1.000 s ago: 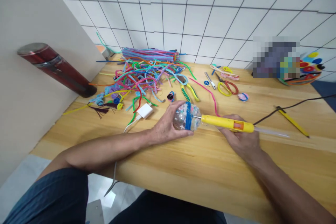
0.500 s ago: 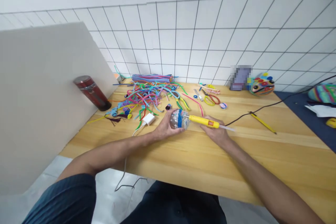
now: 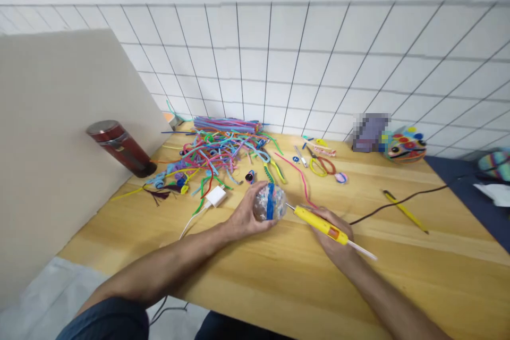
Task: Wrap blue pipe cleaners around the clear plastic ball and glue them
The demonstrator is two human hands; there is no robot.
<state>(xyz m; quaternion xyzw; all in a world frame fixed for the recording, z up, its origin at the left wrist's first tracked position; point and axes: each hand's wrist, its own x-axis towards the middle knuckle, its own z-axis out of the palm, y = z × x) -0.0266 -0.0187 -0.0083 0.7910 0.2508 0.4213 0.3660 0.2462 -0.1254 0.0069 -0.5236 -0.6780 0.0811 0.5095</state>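
Head view: left hand [image 3: 243,219] clamped round speckled ball [image 3: 270,202] with blue band, low over counter [image 3: 279,271] – right hand [image 3: 332,234] closed on yellow glue gun [image 3: 319,220], nozzle touching ball. Pipe cleaners [image 3: 223,146] heaped behind.

My glue gun [image 3: 319,221] looks like glossy yellow plastic; beneath it, the table [image 3: 279,276] is smooth varnished wood.

The glue gun [image 3: 321,223] is yellow with an orange patch. The ball [image 3: 270,203] is speckled pale, banded in blue. The flask [image 3: 120,148] is dark red with a silver cap. The pipe cleaners [image 3: 221,147] mix pink, blue, green and orange, on a honey-yellow wooden table [image 3: 418,271].
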